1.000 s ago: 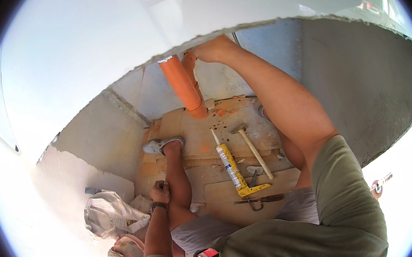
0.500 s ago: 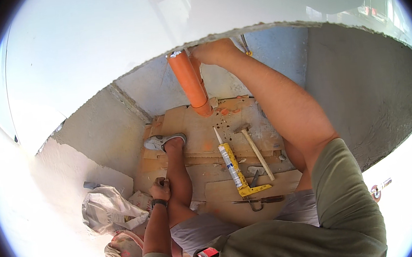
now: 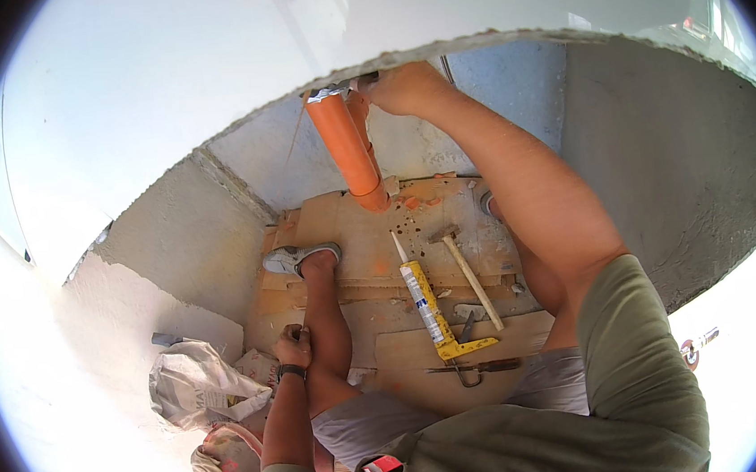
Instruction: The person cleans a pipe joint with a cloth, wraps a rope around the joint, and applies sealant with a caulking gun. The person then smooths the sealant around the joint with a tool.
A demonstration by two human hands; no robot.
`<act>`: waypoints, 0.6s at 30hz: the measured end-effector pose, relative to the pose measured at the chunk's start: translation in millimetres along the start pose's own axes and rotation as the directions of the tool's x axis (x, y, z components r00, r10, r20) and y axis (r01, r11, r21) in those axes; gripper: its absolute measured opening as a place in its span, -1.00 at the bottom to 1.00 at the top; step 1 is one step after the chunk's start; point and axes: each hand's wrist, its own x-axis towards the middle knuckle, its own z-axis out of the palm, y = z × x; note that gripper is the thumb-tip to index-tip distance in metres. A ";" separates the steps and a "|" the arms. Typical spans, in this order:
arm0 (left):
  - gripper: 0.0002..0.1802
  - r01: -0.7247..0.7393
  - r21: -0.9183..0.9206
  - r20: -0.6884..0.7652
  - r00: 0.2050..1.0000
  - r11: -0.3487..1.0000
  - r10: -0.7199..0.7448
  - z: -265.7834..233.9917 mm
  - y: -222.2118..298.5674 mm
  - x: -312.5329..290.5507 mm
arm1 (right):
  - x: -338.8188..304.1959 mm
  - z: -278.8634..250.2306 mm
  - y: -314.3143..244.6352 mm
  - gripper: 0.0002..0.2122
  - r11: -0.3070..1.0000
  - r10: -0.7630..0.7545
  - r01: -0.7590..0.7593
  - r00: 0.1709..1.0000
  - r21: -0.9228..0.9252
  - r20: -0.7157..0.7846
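Observation:
An orange pipe (image 3: 343,145) rises from the floor, its top end wrapped or lined with something silvery. A shorter orange branch stands close behind it. My right hand (image 3: 403,88) reaches up beside the pipe's top, just under the rough edge of the white slab (image 3: 203,80). Its fingers are closed around a dark or greyish piece, partly hidden, that I cannot make out. My left hand (image 3: 293,344) rests against my left shin, fingers curled in; whatever they may hold is hidden.
Between my legs lie a yellow caulking gun (image 3: 434,316) with a tube, a wooden-handled hammer (image 3: 472,277) and a dark-handled tool (image 3: 488,367). Cardboard (image 3: 331,213) covers the floor, with orange scraps by the pipe. Bags (image 3: 202,382) stand at left; a grey wall (image 3: 668,157) rises at right.
My right hand has shifted slightly right and down at the pipe's top, and a dark piece now shows at its fingers. My left hand has stayed in place.

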 end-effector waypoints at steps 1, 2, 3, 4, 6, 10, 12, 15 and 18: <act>-0.66 0.004 -0.009 0.006 1.000 1.000 -0.004 0.4 -0.8 0.4 | 5.2 1.4 2.7 -0.68 1.000 -0.030 0.030 0.999 0.009 -0.037; -0.66 0.001 -0.001 0.001 1.000 1.000 -0.001 1.0 -1.9 1.0 | 9.6 2.9 4.9 -0.68 1.000 -0.029 0.030 0.998 0.007 -0.061; -0.66 -0.002 0.005 0.000 1.000 1.000 0.002 2.0 -3.2 1.6 | 13.0 4.3 6.4 -0.67 0.998 -0.061 0.063 0.995 0.020 -0.081; -0.66 -0.005 0.014 -0.009 1.000 1.000 0.005 3.3 -4.4 2.0 | 14.7 4.9 7.3 -0.67 0.998 -0.063 0.066 0.994 0.025 -0.088; -0.71 -0.022 0.011 -0.044 0.999 1.000 0.023 5.9 -6.2 2.5 | 14.8 5.0 5.8 -0.67 0.999 -0.034 0.036 0.996 0.025 -0.081; -0.73 -0.049 0.024 -0.080 0.996 0.999 0.051 6.2 -5.8 2.3 | 7.0 2.1 -1.8 -0.69 0.995 0.074 -0.072 0.997 0.063 -0.035; -0.68 -0.011 0.026 -0.027 1.000 1.000 0.012 4.2 -4.3 1.9 | 7.0 3.0 -4.4 -0.70 0.990 0.105 -0.103 0.994 0.093 -0.018; -0.65 0.010 0.025 -0.006 1.000 1.000 -0.010 2.1 -2.1 1.6 | 13.6 9.1 -2.4 -0.71 0.991 0.089 -0.087 0.996 0.106 -0.023; -0.65 0.010 0.037 -0.019 1.000 0.999 -0.009 2.8 -1.9 1.0 | 18.7 16.0 2.6 -0.72 0.995 -0.004 0.009 0.999 0.099 -0.046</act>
